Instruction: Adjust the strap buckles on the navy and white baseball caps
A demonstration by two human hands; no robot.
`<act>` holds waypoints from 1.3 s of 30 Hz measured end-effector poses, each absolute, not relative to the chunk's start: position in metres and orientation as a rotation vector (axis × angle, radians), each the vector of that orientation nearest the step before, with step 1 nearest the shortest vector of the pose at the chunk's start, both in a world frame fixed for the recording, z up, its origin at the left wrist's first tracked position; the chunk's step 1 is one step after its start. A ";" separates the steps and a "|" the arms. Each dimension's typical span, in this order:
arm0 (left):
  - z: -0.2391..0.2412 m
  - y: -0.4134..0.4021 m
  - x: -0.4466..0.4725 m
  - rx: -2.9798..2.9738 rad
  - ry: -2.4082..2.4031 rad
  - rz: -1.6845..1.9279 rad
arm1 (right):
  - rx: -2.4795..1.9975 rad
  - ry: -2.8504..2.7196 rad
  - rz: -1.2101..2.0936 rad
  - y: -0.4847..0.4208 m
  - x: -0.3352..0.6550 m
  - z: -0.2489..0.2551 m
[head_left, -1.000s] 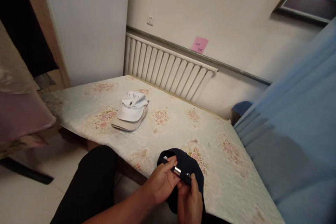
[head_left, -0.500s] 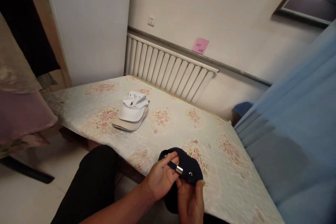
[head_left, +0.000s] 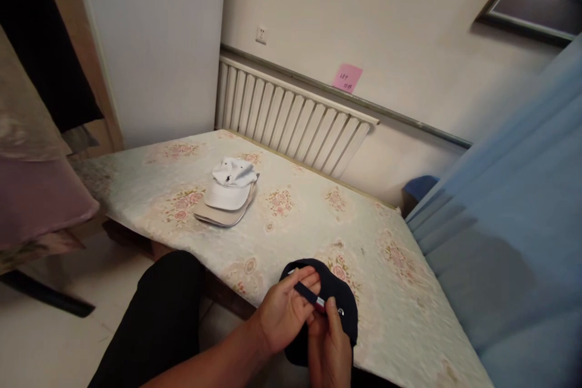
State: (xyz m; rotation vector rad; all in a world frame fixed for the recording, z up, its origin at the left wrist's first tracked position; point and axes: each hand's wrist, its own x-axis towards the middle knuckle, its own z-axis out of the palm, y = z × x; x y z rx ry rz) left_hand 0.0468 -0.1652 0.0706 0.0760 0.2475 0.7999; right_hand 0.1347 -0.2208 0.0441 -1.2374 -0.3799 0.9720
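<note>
A dark navy cap (head_left: pixel 344 292) is held over the near edge of the bed, its back strap and metal buckle (head_left: pixel 320 304) turned up toward me. My left hand (head_left: pixel 288 309) lies palm up under the strap, thumb bent over the strap's end. The thumb of my right hand (head_left: pixel 331 336) presses at the buckle, with its other fingers beneath the cap. Farther left on the bed, a white cap (head_left: pixel 230 185) with a small dark emblem rests on top of a beige cap (head_left: pixel 218 216).
The bed (head_left: pixel 309 218) has a floral cover. Behind it run a white radiator (head_left: pixel 291 121) and a rail with a pink note (head_left: pixel 348 77). A blue curtain (head_left: pixel 509 224) hangs at the right; clothes (head_left: pixel 40 188) hang at the left.
My right thumb has moved from the cap's edge up onto the buckle. The navy cap has shifted slightly right and turned a little. The white and beige caps stay put.
</note>
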 end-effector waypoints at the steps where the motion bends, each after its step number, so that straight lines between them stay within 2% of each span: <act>1: 0.072 -0.165 0.046 0.063 0.240 0.801 | -1.207 -0.381 0.981 -0.221 0.135 0.045; 15: 0.075 -0.151 0.038 -0.089 0.202 0.857 | -0.613 -0.328 1.160 -0.220 0.140 0.061; 27: 0.083 -0.145 0.032 -0.136 0.299 0.884 | -0.592 -0.121 1.238 -0.223 0.144 0.065; 39: 0.077 -0.149 0.034 0.049 0.185 0.817 | -0.639 -0.234 1.226 -0.221 0.143 0.059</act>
